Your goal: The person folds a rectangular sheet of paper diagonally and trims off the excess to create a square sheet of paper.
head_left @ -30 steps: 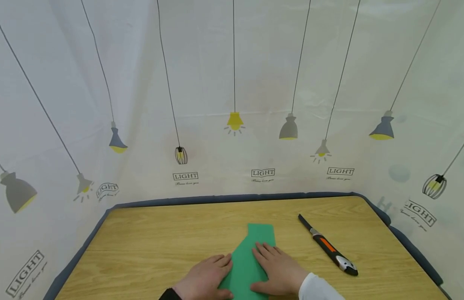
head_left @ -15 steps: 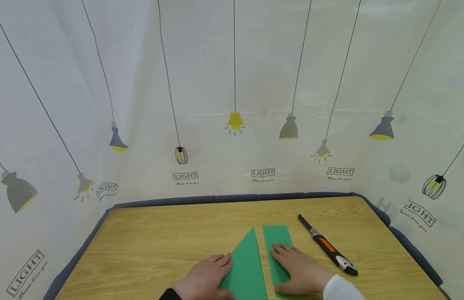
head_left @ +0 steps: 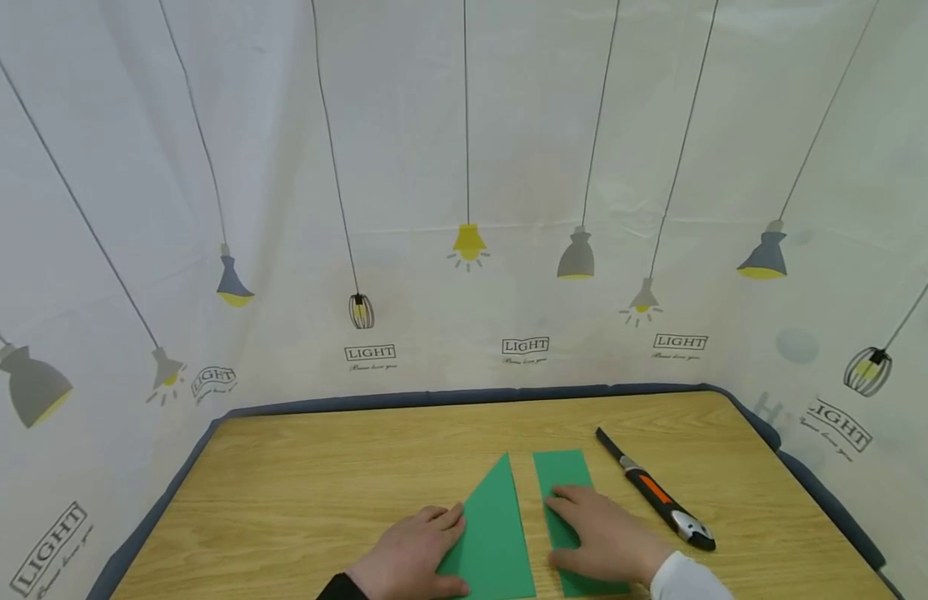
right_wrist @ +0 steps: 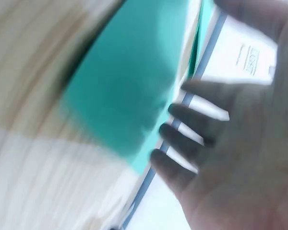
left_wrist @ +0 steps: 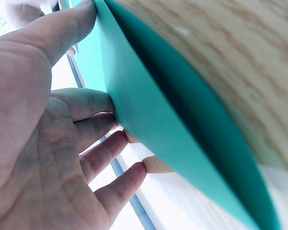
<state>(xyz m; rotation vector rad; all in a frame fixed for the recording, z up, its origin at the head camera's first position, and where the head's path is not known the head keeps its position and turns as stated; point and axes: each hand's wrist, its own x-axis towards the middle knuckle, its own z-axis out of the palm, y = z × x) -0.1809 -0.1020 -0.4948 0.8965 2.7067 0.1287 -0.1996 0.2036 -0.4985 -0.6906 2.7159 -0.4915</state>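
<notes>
In the head view my left hand (head_left: pixel 415 550) rests with its fingertips on a green folded paper (head_left: pixel 494 537), which has a slanted left edge coming to a point at the top. The left wrist view shows the layers of this paper (left_wrist: pixel 134 96) gaping apart along the near side. My right hand (head_left: pixel 610 537) lies over a separate narrow green paper strip (head_left: pixel 563 468), its fingers loosely extended and covering the middle of it. In the right wrist view the strip (right_wrist: pixel 125 72) is blurred beneath the spread fingers. A band of bare wood separates the two green pieces.
To the right of the strip lies a cutter knife (head_left: pixel 662 500) with a dark blade and a black-and-orange handle, blade pointing away. The wooden table (head_left: pixel 306 467) has a dark edge (head_left: pixel 426 399) against a white lamp-print curtain (head_left: pixel 411 167).
The green strip has slid right with my right hand, away from the pointed paper, which sat against it a second ago. My left hand has stayed in place.
</notes>
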